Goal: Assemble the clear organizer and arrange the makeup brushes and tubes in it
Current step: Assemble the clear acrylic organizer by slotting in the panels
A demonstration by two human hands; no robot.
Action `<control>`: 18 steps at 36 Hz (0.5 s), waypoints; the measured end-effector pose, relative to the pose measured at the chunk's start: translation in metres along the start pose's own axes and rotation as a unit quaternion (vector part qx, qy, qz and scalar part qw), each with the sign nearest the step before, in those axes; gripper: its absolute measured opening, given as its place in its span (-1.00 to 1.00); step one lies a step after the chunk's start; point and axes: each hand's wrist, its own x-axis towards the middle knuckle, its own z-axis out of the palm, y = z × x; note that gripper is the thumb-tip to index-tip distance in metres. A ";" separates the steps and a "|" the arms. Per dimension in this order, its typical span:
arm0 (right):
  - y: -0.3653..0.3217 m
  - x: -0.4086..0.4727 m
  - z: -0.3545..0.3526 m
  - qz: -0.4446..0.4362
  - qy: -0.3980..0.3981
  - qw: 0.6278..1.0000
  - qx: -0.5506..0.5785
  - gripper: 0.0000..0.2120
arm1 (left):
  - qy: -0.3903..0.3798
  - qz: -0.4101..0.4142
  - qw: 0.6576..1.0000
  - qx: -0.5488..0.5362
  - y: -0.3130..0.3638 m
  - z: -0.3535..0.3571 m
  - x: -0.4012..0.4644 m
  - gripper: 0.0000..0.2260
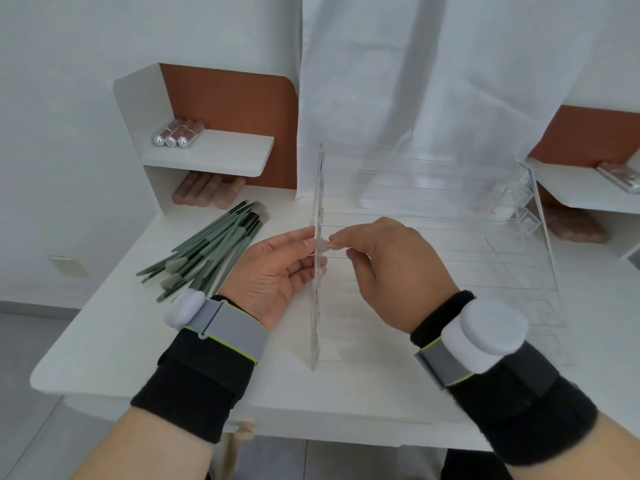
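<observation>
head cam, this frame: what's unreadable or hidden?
- Right hand fingertips: whether the small clear piece is slotted into the upright clear panel is lost in the transparency.
- Left hand fingertips: partly behind the panel.
- Tubes under the shelf: shadowed, count unclear.
- Clear rack: edges blend into the curtain.

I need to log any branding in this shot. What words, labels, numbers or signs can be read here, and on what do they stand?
No text can be read anywhere in this view.
Silver-capped tubes on the shelf: no legible label.
Green makeup brushes: no print visible on the handles.
Clear organizer panel, held by the left hand and right hand: no markings.
Packet on the right shelf: too blurred to tell.
</observation>
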 end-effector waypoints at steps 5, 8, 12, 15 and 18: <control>0.002 -0.001 0.001 -0.005 0.001 1.000 0.006 -0.70 | 0.002 0.001 1.000 0.001 0.001 0.001 -0.001 -0.53; 0.003 0.002 0.000 -0.003 -0.013 1.000 0.011 -0.70 | -0.002 0.001 1.000 0.001 0.001 0.001 -0.001 -0.54; 0.004 0.002 0.000 0.005 -0.011 1.000 0.015 -0.70 | -0.007 0.006 1.000 0.003 0.000 0.001 0.000 -0.54; 0.004 0.002 0.000 0.011 -0.015 1.000 0.021 -0.69 | -0.009 0.009 1.000 0.005 -0.001 0.000 0.000 -0.53; 0.003 0.003 -0.002 0.016 -0.026 0.999 0.018 -0.68 | -0.009 0.008 1.000 0.001 -0.001 0.000 0.000 -0.53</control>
